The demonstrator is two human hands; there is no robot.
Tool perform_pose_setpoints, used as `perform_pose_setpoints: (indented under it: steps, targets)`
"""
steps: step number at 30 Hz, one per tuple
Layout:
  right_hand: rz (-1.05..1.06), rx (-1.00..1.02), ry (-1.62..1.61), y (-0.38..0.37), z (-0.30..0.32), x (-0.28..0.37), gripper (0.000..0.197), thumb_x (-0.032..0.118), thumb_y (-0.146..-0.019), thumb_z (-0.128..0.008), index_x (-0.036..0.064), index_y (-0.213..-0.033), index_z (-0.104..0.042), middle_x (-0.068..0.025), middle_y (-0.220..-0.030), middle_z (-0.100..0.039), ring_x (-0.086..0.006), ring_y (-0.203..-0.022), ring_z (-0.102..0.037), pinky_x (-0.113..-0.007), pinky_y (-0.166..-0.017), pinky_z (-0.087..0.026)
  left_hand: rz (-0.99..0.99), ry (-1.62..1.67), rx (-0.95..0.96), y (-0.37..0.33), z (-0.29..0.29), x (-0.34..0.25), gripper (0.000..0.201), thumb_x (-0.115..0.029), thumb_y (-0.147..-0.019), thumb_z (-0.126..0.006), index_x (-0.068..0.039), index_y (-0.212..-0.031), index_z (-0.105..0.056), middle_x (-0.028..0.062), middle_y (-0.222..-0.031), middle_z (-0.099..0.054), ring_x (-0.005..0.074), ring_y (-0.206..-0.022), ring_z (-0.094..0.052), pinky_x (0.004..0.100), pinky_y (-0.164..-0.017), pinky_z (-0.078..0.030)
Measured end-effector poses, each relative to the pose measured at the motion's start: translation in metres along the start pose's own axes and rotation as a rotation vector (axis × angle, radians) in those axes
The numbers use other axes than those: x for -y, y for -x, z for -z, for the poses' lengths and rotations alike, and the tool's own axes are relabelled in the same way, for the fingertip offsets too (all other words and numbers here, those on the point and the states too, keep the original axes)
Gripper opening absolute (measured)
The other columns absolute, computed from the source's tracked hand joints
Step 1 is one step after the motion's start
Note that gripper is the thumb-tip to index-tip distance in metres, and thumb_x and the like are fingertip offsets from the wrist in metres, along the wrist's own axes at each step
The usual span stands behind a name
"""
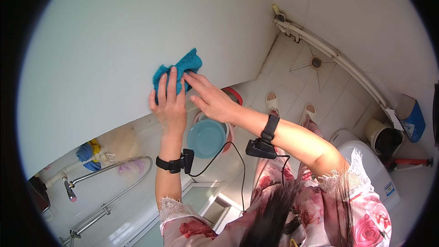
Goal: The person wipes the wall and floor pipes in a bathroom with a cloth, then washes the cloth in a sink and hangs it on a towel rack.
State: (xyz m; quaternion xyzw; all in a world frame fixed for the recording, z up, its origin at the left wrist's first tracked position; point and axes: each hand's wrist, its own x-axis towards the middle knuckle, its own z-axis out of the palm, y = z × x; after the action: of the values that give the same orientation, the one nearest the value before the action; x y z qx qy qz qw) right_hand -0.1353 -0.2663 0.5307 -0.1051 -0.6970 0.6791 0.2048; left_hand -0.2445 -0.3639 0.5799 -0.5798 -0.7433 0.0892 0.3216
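Observation:
A crumpled blue cloth (189, 62) lies against a broad, pale white panel (123, 32). My left hand (170, 103) presses it there, fingers stretched over the fabric and covering part of it. From the right, my right hand (211, 98) reaches in beside the left one. Its fingers are extended, with the fingertips at the cloth's lower right edge, and nothing shows in its palm. Both wrists carry black straps with small dark devices and cables.
Below my hands, a light blue basin (206, 138) stands on the tiled floor. A shower hose (148, 174) and metal pipes run at lower left. To the right are a white curved rail (340, 59), a floor drain (316, 62), a white appliance (361, 155) and a bucket (377, 130).

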Motion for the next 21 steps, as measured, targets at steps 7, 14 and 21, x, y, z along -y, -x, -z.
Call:
perform_pose_setpoints:
  steps: [7,14,21]
  targets:
    - [0.598,-0.138,0.445,-0.048,-0.022,0.126,0.057,0.017,-0.088,-0.054,-0.0034,-0.137,-0.034,-0.0261,-0.146,-0.027,-0.0398,-0.135,-0.030,-0.046,-0.109,-0.030,0.372,-0.180,-0.398,-0.051,0.099,0.079,0.035,-0.030,-0.085,-0.062,-0.019,-0.118,-0.065,0.0034,-0.135,-0.050,0.0252,-0.125,-0.041,0.0429,-0.100,-0.030]
    - [0.043,-0.195,0.403,-0.026,-0.015,0.036,0.058,0.012,-0.088,-0.045,-0.0081,-0.140,-0.028,-0.0326,-0.144,-0.026,-0.0456,-0.134,-0.026,-0.046,-0.110,-0.027,0.179,0.002,-0.049,-0.034,0.002,-0.005,0.031,-0.021,-0.086,-0.055,-0.018,-0.115,-0.063,0.0018,-0.141,-0.045,0.0185,-0.130,-0.038,0.0397,-0.106,-0.026]
    - [-0.022,-0.208,0.226,-0.044,0.039,0.031,0.063,0.016,-0.090,-0.046,-0.0083,-0.142,-0.021,-0.0309,-0.148,-0.019,-0.0421,-0.140,-0.017,-0.044,-0.113,-0.022,0.118,0.215,0.011,-0.088,0.006,-0.030,0.030,-0.021,-0.085,-0.054,-0.015,-0.114,-0.063,0.0038,-0.145,-0.041,0.0185,-0.134,-0.035,0.0394,-0.109,-0.022]
